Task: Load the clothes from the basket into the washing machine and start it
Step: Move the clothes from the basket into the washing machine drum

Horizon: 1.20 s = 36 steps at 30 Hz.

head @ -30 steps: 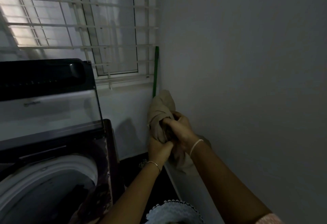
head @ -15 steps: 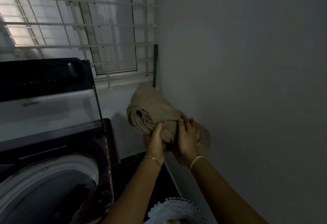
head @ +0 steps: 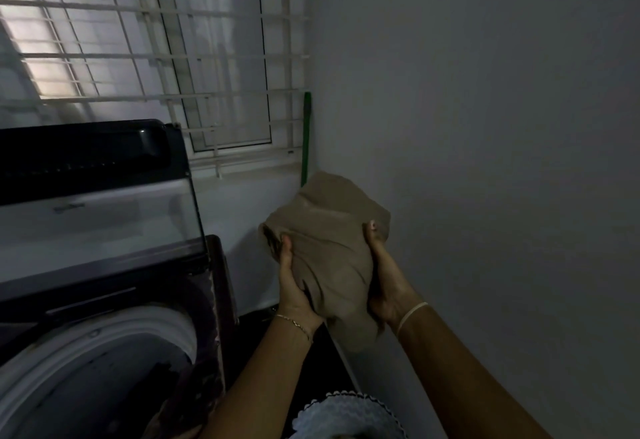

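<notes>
A bunched beige garment is held up in the air to the right of the washing machine. My left hand grips its left side, thumb pressed on the cloth. My right hand grips its right side. The machine is a top loader with its dark glass lid raised. Its white drum rim is exposed at lower left, with dark clothes inside. A white basket with a scalloped rim shows at the bottom edge, below my forearms.
A white wall stands close on the right. A barred window fills the upper left behind the machine. A green stick leans in the corner. A narrow dark floor gap runs between machine and wall.
The garment went from a tight twist between both hands to a wider bundle. My hands have moved apart, one to each side of it, and the bundle sits slightly lower than half a second ago.
</notes>
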Each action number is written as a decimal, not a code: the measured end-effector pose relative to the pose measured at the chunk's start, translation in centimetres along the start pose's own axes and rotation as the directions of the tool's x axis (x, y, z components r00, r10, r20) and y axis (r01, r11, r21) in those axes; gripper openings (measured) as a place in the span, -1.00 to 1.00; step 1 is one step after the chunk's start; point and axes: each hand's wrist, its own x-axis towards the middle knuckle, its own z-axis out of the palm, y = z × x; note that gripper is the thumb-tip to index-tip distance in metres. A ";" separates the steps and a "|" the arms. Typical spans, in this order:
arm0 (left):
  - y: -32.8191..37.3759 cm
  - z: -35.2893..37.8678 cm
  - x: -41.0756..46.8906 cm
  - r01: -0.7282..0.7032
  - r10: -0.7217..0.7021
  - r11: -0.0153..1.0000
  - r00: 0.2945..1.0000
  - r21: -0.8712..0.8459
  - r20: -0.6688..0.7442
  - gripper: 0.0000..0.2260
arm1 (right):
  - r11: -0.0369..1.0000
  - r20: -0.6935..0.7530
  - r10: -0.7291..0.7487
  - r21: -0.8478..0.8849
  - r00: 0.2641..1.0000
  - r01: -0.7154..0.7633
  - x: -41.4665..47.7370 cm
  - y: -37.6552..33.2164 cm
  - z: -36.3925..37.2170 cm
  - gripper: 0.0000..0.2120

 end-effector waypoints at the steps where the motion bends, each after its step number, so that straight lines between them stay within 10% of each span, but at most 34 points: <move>1: 0.0 0.1 -0.2 0.017 -0.017 1.000 1.000 0.008 0.000 -0.40 | 1.000 0.003 0.009 -0.001 1.000 -0.009 -0.3 -0.1 -0.1 -0.29; 16: 0.5 1.3 -0.7 0.180 -0.146 0.956 0.977 0.232 -0.157 -0.39 | 0.993 -0.085 -0.041 0.106 0.996 0.050 -1.2 0.3 -1.6 -0.47; 20: 1.5 1.0 -2.1 0.414 -0.346 0.862 0.902 0.292 -0.260 -0.36 | 0.989 -0.090 -0.074 0.118 0.993 0.085 -1.1 0.5 -2.2 -0.44; 25: 0.6 -0.7 -4.6 0.527 -0.468 0.828 0.838 0.191 -0.281 -0.06 | 0.992 -0.019 0.003 0.123 1.000 -0.001 -0.7 2.2 -1.1 -0.48; 32: 1.9 -2.4 -8.0 0.195 -0.109 0.964 0.912 0.183 -0.395 -0.30 | 0.980 0.098 0.107 0.160 0.989 -0.122 -0.9 6.1 2.3 -0.45; 36: 4.8 -4.7 -9.3 0.195 -0.197 0.980 0.965 -0.028 -0.176 -0.25 | 0.991 0.097 0.079 0.099 0.992 -0.089 -1.0 7.3 5.4 -0.52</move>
